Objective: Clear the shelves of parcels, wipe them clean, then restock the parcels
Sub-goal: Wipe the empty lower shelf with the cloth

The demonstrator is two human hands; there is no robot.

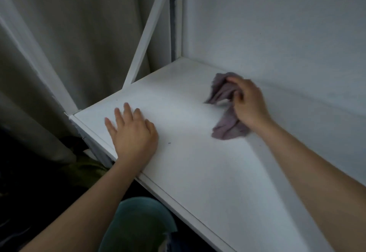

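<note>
A bare white shelf (pixel 198 162) runs from the lower right up to the back corner, with no parcels on it. My right hand (pixel 248 104) grips a crumpled mauve cloth (pixel 227 127) near the back wall, the cloth lying against the shelf surface. My left hand (pixel 131 133) rests flat on the shelf near its front left corner, fingers spread and straight, holding nothing.
A white wall (pixel 277 34) backs the shelf. A white frame upright (pixel 179 14) and a diagonal brace (pixel 148 34) stand at the back left corner. A grey curtain (pixel 69 44) hangs on the left. A teal-clad knee (pixel 136 226) sits below the shelf's front edge.
</note>
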